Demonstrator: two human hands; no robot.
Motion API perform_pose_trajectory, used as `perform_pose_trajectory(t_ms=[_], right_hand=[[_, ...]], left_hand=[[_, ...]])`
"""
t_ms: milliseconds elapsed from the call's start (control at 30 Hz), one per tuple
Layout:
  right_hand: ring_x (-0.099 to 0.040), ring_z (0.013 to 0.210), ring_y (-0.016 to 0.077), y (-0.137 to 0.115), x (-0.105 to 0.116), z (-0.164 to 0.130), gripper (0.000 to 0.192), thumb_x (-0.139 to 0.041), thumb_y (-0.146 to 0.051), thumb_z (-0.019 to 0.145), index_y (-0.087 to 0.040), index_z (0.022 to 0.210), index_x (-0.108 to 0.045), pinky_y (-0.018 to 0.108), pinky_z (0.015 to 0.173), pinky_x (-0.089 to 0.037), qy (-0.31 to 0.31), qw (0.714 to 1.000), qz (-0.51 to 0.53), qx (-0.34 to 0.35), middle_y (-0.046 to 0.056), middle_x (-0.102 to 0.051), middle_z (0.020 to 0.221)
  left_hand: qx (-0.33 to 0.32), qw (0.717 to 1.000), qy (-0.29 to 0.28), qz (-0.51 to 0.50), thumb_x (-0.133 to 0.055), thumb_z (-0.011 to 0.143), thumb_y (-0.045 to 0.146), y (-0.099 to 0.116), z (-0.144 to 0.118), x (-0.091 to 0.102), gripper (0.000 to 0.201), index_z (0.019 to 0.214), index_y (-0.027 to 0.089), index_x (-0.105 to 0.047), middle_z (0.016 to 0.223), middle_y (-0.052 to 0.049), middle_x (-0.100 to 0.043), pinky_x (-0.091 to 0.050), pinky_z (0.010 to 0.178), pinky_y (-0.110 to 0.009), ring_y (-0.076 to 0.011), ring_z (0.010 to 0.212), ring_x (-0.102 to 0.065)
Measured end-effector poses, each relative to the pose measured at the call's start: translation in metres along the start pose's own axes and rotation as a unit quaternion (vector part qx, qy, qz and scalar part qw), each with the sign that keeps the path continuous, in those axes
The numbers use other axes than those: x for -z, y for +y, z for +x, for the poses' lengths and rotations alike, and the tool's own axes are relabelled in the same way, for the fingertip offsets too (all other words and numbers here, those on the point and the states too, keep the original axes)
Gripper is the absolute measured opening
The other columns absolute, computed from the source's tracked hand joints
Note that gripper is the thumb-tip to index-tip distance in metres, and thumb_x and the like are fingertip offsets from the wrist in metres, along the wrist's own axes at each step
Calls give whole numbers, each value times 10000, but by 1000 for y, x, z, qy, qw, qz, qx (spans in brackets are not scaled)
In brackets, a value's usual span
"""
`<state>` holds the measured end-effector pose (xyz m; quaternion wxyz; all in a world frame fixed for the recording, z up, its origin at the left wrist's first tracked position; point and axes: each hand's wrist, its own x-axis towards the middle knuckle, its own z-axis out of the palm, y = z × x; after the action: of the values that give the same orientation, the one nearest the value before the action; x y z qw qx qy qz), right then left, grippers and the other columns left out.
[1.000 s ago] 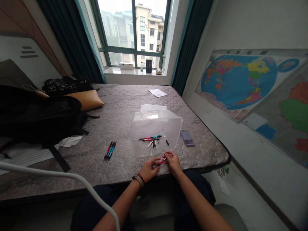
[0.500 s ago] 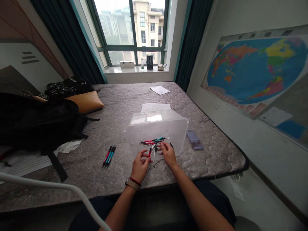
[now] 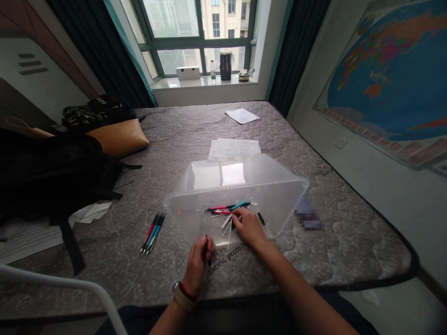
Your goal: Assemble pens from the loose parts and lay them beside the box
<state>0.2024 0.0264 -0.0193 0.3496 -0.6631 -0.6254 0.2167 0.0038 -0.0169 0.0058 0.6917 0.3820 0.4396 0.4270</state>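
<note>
A clear plastic box (image 3: 195, 184) lies on its side on the mattress, its opening towards me. Inside are several red and teal pens (image 3: 223, 208), white sticks (image 3: 229, 228) and a short black piece (image 3: 261, 218). My right hand (image 3: 248, 226) reaches into the opening, fingers bent together at the white and dark pieces; what they grip is hidden. In front of the box, at its left, my left hand (image 3: 199, 257) is closed around a thin dark pen part, mostly covered by the fingers. Further left, several assembled-looking pens (image 3: 152, 232) lie side by side.
Papers (image 3: 233, 148) lie behind the box, another sheet (image 3: 241, 115) farther back. A blurred-out object (image 3: 308, 213) is right of the box. A black backpack (image 3: 59, 181) and tan pouch (image 3: 118, 138) occupy the left. A white curved tube (image 3: 70, 280) crosses the lower left.
My left hand has drawn back from the box's opening towards me and closed, the red piece by its fingers no longer visible. My right hand stays among the pieces. The view has tilted down.
</note>
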Motion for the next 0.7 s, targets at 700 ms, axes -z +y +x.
perform_pose_trajectory(t_ms=[700], right_hand=[[-615,926,177,-16,-12,-10,232,-455,-175,942,-204,1010,-676,254,840,-432,8,996,-91,-13,74,-635,1040]], left_hand=[[8,998,-29,-50,-288,886,658,15,-16,-1,574,521,219,-353,478,42,-254,-331,529,-276,-114,471,-277]])
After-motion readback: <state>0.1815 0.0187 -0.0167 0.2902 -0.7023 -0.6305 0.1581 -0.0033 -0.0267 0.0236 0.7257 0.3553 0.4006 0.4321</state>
